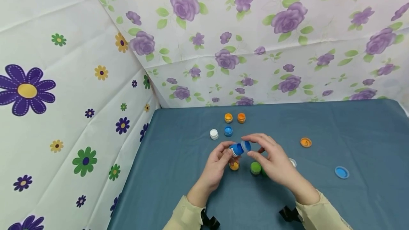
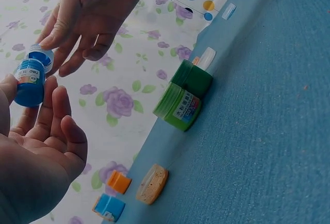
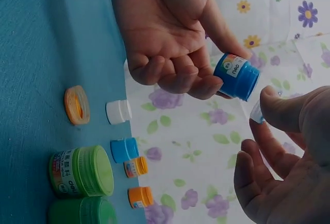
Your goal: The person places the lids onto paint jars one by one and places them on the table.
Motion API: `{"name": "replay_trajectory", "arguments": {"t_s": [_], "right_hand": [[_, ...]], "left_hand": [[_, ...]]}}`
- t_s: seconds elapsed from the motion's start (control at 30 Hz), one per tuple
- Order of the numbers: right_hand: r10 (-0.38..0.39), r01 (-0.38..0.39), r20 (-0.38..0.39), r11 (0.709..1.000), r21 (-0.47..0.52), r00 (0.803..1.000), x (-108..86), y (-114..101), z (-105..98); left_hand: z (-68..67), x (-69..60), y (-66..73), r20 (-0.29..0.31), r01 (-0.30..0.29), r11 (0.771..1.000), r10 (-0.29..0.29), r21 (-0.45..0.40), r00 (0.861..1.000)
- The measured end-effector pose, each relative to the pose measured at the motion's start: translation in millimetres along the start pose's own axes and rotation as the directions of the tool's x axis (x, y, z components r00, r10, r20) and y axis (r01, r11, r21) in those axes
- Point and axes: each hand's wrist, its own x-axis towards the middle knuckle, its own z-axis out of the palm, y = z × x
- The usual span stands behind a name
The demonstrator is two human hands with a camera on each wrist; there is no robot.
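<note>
My left hand (image 1: 214, 166) grips a small blue paint jar (image 1: 236, 149), its label showing and its mouth uncovered, tilted toward the right hand. Thumb and fingers of my right hand (image 1: 275, 159) pinch a clear lid (image 1: 246, 146) with blue paint inside it. In the right wrist view a small gap separates that lid (image 3: 256, 113) from the jar's mouth (image 3: 248, 84). Below the left hand lies a yellow-orange lid (image 1: 234, 166). A light green jar (image 1: 255, 168) stands near the right hand, which partly hides a dark green jar (image 1: 263, 172).
Farther back stand a white jar (image 1: 214, 134), a blue jar (image 1: 228, 131), a yellow jar (image 1: 228, 118) and an orange jar (image 1: 241, 118). To the right lie an orange lid (image 1: 305, 142), a blue lid (image 1: 342, 172) and a half-hidden white lid (image 1: 293, 162).
</note>
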Motion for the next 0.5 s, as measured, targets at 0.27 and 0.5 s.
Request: {"name": "replay_trajectory", "arguments": {"t_s": [0.27,0.5], "right_hand": [[-0.078,0.079,0.015,0.994,-0.079,0.997,-1.1,-4.2,2.0],[-0.093,0.094,0.021,0.99,-0.107,0.995,-2.7,-4.1,3.5]], "left_hand": [[0.2,0.1,1.6,-0.001,0.011,1.0,-0.011,0.002,1.0],[1.0,-0.2,1.7,0.014,0.017,1.0,-0.017,-0.006,1.0]]}}
